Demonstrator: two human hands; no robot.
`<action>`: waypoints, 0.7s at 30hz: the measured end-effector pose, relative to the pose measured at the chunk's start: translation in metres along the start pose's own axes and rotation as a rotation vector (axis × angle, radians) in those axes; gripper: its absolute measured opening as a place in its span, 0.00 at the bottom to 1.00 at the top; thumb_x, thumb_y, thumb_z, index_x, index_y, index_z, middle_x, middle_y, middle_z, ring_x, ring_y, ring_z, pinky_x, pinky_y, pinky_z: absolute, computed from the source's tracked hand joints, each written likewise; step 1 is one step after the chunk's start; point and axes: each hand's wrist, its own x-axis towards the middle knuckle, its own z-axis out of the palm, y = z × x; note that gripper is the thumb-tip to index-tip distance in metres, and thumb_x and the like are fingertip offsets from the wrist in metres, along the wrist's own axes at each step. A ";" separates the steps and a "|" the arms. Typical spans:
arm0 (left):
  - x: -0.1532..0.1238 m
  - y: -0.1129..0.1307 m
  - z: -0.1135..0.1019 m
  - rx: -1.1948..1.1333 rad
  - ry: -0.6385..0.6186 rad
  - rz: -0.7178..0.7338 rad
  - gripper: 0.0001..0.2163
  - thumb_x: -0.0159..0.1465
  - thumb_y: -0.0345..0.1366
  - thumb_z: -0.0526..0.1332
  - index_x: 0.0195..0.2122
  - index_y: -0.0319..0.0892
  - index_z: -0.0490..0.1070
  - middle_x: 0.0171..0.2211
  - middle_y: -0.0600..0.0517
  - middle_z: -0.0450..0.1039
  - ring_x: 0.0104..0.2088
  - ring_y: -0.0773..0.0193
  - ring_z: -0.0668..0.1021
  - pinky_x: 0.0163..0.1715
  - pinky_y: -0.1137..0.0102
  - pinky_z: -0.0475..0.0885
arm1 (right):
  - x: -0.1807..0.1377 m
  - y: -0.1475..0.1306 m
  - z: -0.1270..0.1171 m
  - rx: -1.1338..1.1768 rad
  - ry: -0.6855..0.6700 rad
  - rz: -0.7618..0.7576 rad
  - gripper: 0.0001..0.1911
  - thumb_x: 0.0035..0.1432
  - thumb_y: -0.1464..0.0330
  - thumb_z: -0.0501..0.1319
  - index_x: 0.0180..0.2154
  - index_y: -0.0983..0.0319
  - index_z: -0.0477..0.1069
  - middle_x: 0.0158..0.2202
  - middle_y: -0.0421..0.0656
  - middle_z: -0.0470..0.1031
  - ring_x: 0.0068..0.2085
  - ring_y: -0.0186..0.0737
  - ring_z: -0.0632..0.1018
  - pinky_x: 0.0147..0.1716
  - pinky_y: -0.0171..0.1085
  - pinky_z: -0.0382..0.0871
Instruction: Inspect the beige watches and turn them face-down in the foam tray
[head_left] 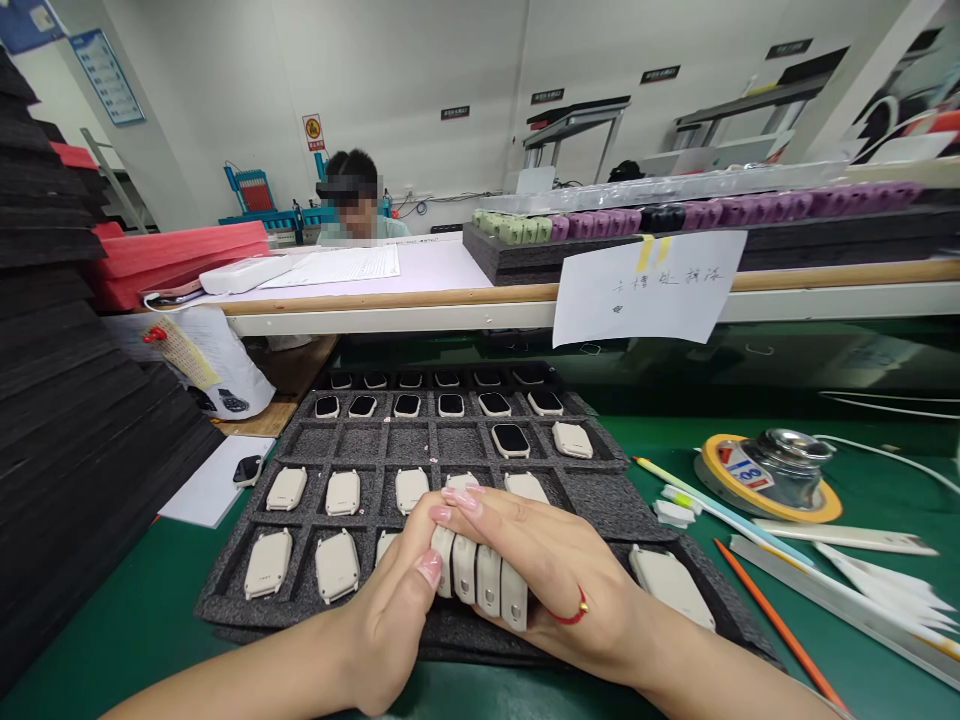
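Several off-white smartwatch cases [489,582] stand face to face in a row, squeezed between my two hands. My left hand [386,615] closes on the row from the left, thumb against the end case. From the right, my right hand [559,560] wraps over the row, its fingertips meeting the left hand's. Beneath lies a black foam tray [600,500] with rows of compartments. Nearer compartments hold pale cases with their backs up, such as a watch case [287,489] at the left. Farther rows hold watches with dark screens up, including one watch [511,440]. My hands hide part of the nearest rows.
Black foam sheets [67,400] are stacked high at the left. A raised shelf [420,318] crosses behind the tray. At right lie a tape roll [810,505] with a glass bottle [795,460] in it, and an orange stick [780,625]. A person [360,200] sits beyond.
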 end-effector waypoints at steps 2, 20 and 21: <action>0.001 0.002 0.001 0.011 0.011 -0.008 0.24 0.74 0.42 0.38 0.69 0.43 0.48 0.69 0.44 0.52 0.68 0.53 0.55 0.67 0.54 0.49 | 0.001 0.000 0.000 0.009 0.000 0.006 0.33 0.62 0.78 0.59 0.66 0.68 0.52 0.54 0.54 0.77 0.59 0.40 0.74 0.57 0.42 0.72; 0.002 0.014 0.003 0.192 0.014 0.027 0.26 0.73 0.45 0.38 0.71 0.43 0.42 0.69 0.44 0.51 0.69 0.52 0.53 0.67 0.55 0.53 | -0.002 0.001 0.001 0.065 -0.024 0.030 0.35 0.63 0.74 0.61 0.67 0.67 0.49 0.56 0.53 0.75 0.60 0.40 0.73 0.60 0.42 0.69; 0.002 0.013 0.003 0.193 0.030 0.011 0.26 0.73 0.44 0.39 0.71 0.43 0.42 0.69 0.44 0.52 0.69 0.51 0.52 0.67 0.55 0.52 | -0.002 0.001 0.001 0.066 -0.022 0.031 0.35 0.64 0.74 0.61 0.67 0.67 0.49 0.56 0.53 0.75 0.60 0.40 0.73 0.59 0.41 0.69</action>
